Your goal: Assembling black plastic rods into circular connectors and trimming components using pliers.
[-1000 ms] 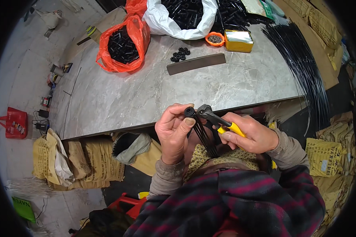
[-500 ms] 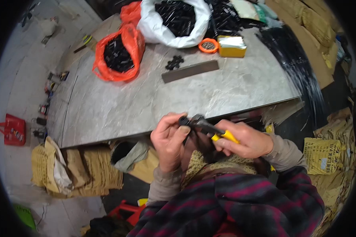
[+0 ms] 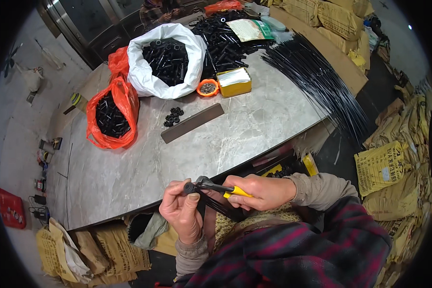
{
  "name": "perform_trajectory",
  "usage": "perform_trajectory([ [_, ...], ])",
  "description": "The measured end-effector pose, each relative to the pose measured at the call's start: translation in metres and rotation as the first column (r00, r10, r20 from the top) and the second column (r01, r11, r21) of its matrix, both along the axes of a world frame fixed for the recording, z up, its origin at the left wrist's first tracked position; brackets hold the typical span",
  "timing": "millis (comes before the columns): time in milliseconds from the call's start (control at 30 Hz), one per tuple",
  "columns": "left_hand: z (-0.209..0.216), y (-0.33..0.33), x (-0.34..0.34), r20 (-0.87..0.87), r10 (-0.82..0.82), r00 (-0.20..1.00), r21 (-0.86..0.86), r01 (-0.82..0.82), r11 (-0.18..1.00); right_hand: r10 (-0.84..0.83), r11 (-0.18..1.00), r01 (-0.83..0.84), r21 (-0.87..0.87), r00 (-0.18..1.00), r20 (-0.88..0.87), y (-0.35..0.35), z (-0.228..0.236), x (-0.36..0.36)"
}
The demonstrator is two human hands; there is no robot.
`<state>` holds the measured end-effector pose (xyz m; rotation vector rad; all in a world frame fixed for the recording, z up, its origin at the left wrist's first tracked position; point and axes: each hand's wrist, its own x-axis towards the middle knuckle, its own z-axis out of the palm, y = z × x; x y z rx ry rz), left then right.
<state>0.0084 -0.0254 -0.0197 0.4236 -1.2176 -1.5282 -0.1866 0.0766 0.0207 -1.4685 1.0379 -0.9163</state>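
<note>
Close to the table's near edge, my left hand pinches a small round black plastic fitting between thumb and fingers. Several thin black strands run from beside it toward my lap. In my right hand is a pair of pliers with yellow-and-black handles, closed in the fist. Their dark metal head meets the fitting's right side. What lies between the jaws is too small to make out.
On the grey table lie a dark flat bar and small black pieces. Behind are a red bag, white sack, orange dish, yellow box and black rods. Another person is at the far side.
The view has tilted up and turned, bringing the far side and another person into sight. Both hands keep their hold, with the pliers still at the fitting.
</note>
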Motion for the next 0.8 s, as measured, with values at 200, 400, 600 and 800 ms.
perform_trajectory([
  [200,0.003,0.000,-0.004,0.063,0.023,0.998,-0.002,-0.023,1.000,-0.062,0.998,0.062,-0.012,0.998,0.014,-0.001,-0.003,0.000],
  [400,0.008,0.000,-0.003,0.070,-0.016,0.997,0.030,0.014,0.999,-0.091,0.994,0.090,-0.055,0.996,-0.019,-0.002,0.000,-0.008],
  [600,0.010,0.001,-0.003,0.061,-0.027,0.998,0.001,0.027,1.000,-0.049,0.995,0.049,-0.089,0.999,0.003,0.002,-0.004,-0.005],
  [800,0.013,0.007,-0.002,0.040,-0.033,0.999,0.003,0.033,0.999,-0.069,0.991,0.072,-0.113,0.997,0.029,0.006,-0.008,-0.004],
])
